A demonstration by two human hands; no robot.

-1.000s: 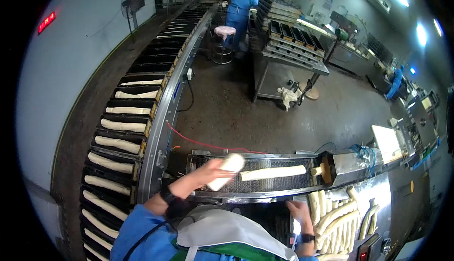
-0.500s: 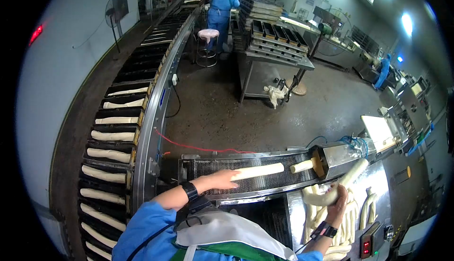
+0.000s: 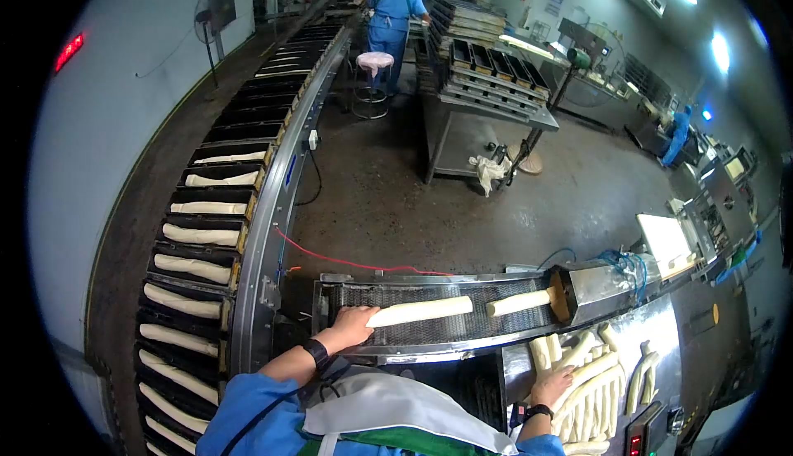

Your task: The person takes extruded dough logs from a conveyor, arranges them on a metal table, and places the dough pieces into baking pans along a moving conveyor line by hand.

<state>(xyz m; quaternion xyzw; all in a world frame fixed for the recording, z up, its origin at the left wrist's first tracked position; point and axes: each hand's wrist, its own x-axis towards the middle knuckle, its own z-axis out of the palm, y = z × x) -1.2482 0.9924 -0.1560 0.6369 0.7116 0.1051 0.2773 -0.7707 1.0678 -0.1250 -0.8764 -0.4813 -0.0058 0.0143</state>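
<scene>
A pale dough roll [image 3: 421,311] lies lengthwise on the metal mesh conveyor [image 3: 504,330]. My left hand [image 3: 351,326] is closed about its left end, the fingertips partly hidden. Behind it on the same belt, a second dough roll [image 3: 520,302] is coming out of the machine's outlet [image 3: 562,295]. On the steel table to the right, my right hand [image 3: 552,386] rests at the edge of a pile of dough rolls [image 3: 607,398], fingers stretched out against a long curved roll [image 3: 588,380] on top.
To the left runs a long line of black baking pans [image 3: 194,284], several holding dough strips. A steel table [image 3: 487,113] with stacked pans stands ahead. A person in blue [image 3: 392,18] works by a stool [image 3: 374,64]. A red-lit control box [image 3: 644,435] sits at lower right.
My right hand has lowered the curved dough roll onto the pile. The belt's dough roll and my left hand have shifted left, and the second roll extends further from the outlet.
</scene>
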